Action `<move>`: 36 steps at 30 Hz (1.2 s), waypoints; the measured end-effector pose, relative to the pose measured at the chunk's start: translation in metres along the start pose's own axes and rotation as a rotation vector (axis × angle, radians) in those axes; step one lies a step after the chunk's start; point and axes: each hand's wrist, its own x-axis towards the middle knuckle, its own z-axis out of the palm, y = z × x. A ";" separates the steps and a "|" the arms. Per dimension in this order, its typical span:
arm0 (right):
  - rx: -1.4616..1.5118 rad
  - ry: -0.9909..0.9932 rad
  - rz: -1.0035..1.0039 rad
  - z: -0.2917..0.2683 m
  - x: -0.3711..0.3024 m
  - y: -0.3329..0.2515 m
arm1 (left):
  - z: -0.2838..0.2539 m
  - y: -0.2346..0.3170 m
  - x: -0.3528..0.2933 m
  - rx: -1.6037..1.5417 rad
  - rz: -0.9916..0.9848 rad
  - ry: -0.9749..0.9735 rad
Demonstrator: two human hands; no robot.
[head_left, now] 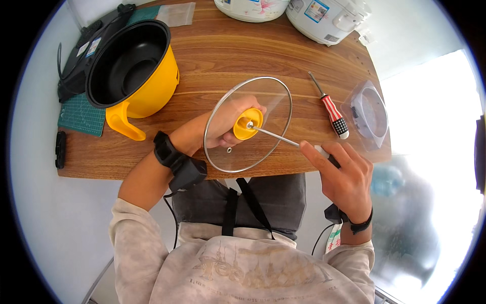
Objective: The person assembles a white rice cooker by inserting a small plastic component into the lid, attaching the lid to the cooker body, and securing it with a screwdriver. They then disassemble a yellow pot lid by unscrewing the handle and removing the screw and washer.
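Observation:
A clear glass lid (271,104) with a metal rim is held tilted over the table's front edge. Behind the glass, the fingers of my left hand (230,114) are closed around its round yellow knob (257,118). A metal screw shows in the middle of the knob. My right hand (347,177) grips a screwdriver (281,137), its handle mostly hidden by the fingers. The tip of its long shaft meets the screw, or very nearly does. A small pale ring (229,150) shows near the lid's lower left.
On the left stands a yellow pot (161,86) with a black inside, near a green cutting mat (81,115). A red-and-white striped screwdriver (334,114) and a clear plastic piece (372,111) lie on the right. White appliances (319,23) stand at the far edge.

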 end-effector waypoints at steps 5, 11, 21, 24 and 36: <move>-0.042 0.023 -0.030 0.006 -0.004 0.002 | -0.006 -0.001 0.008 -0.062 0.012 -0.090; 0.494 0.074 0.386 0.024 -0.021 -0.017 | -0.003 0.001 0.008 -0.077 0.294 -0.053; 1.539 -0.027 0.965 0.037 -0.027 -0.056 | -0.003 0.002 0.007 0.100 0.668 0.150; 1.552 -0.099 0.872 0.040 -0.026 -0.060 | -0.002 0.000 0.007 0.128 0.692 0.197; 1.532 -0.088 0.832 0.050 -0.021 -0.064 | -0.003 -0.001 0.005 0.176 0.712 0.249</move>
